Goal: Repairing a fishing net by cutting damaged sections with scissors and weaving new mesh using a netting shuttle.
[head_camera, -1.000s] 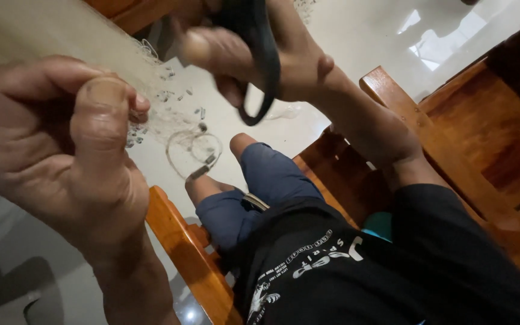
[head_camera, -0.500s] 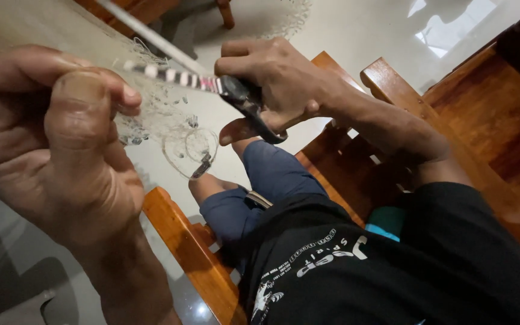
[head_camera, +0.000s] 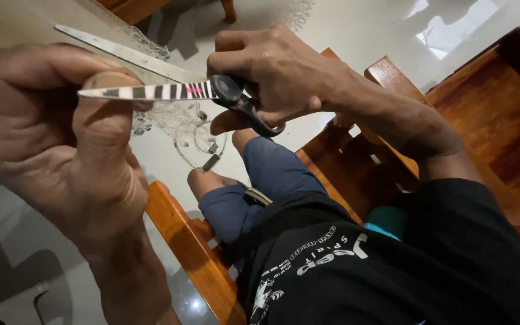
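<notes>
Two hands are up close to the camera. The right hand [head_camera: 272, 72] holds a pair of scissors [head_camera: 170, 81]. Its fingers are curled through the dark handles, and the thumb side sits on top. The scissors are open. One blade is plain shiny metal and points up and to the left. The other blade has black and white stripes with a small pink spot, and it points left, toward the other hand.

The left hand [head_camera: 61, 138] is closed in a loose fist. Its thumb sticks up, and the tip of the striped blade reaches the thumb nail. The fingers seem to pinch a bit of thin net [head_camera: 182, 129], but the net there is too blurry and hidden to be sure. The net is pale and very fine. It hangs between the two hands, just under the blades, and droops down toward the knees. Small dark weights [head_camera: 210, 162] are tied along its lower edge.

The person sits on a wooden chair [head_camera: 188, 241] with a brown arm rail on the left side. The person wears blue shorts [head_camera: 260, 186] and a black shirt [head_camera: 392, 271] with white print. More brown wooden furniture [head_camera: 489, 120] stands on the right. The floor [head_camera: 356, 30] is pale and shiny.
</notes>
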